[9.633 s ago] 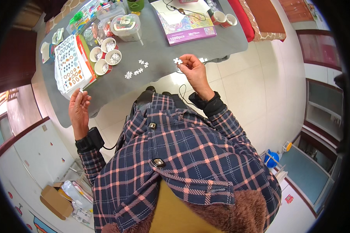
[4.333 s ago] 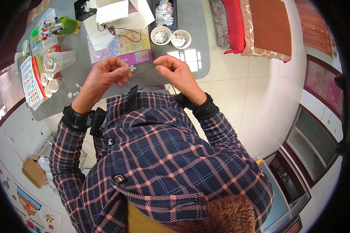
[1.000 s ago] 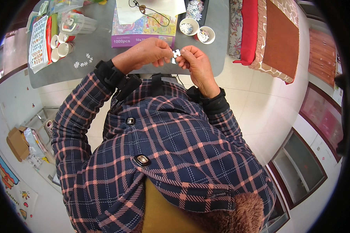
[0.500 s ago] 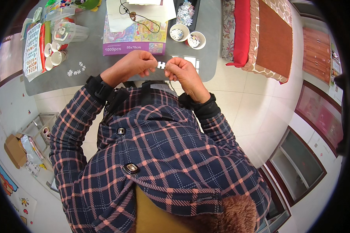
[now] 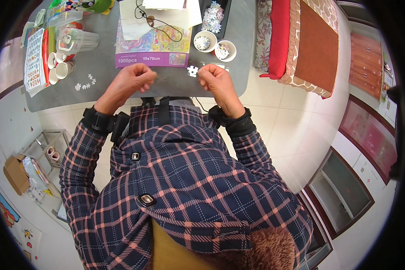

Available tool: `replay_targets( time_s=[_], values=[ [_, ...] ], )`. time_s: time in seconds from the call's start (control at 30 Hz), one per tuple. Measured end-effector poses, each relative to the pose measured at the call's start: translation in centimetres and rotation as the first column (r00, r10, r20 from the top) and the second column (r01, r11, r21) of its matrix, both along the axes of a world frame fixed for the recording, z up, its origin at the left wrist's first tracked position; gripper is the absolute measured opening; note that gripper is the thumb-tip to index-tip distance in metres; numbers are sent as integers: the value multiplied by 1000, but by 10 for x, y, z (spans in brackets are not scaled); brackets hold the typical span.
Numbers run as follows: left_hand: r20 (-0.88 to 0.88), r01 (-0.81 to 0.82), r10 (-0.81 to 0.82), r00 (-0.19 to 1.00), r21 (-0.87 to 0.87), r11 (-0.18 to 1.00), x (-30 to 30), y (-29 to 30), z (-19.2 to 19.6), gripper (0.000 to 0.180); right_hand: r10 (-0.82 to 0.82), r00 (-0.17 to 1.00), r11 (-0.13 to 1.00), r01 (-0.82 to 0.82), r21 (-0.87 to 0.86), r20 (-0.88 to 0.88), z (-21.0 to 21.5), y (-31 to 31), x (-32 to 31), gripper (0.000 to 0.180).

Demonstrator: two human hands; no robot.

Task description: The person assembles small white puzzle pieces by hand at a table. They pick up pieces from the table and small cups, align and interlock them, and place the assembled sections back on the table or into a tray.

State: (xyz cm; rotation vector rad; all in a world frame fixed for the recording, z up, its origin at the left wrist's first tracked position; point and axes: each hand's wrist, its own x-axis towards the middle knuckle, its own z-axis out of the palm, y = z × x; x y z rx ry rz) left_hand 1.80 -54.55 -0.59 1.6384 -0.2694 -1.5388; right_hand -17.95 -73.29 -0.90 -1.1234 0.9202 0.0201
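Note:
A small cluster of white jigsaw pieces (image 5: 192, 71), seemingly joined, sticks out from the fingertips of my right hand (image 5: 219, 85). The thumb and forefinger pinch it just above the near edge of the grey table. My left hand (image 5: 129, 84) is apart from it, fingers curled in and thumb against them, with nothing showing between them. Below and left of that hand, several loose white jigsaw pieces (image 5: 85, 83) lie on the table. Beyond both hands lies a purple jigsaw box (image 5: 152, 59) with papers and a dark cord on top.
Two paper cups of pieces, a nearer cup (image 5: 225, 51) and a farther cup (image 5: 205, 41), stand past my right hand beside a black tray (image 5: 227, 18) heaped with pieces. More paper cups (image 5: 64, 69), a clear plastic container (image 5: 85, 39) and a sticker sheet (image 5: 35, 63) crowd the table's left.
My left hand has drawn away to the left from the jigsaw pieces that both hands were at. My right hand keeps hold of them, and they show more fully now.

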Motion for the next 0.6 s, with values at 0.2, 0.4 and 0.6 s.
replay_targets(
  time_s=[0.2,0.4,0.6],
  values=[
    [17,-217,217,976,4,976,15,38,-4,17,-66,998,997,65,-46,-19,4,-24,-2,14],
    [19,-444,444,896,-14,896,27,82,-3,16,-98,995,994,97,-58,-18,6,-44,-3,13],
    [2,-562,562,827,-10,827,32,120,-6,14,-101,995,992,99,-83,-12,3,-56,2,15]
  ],
)
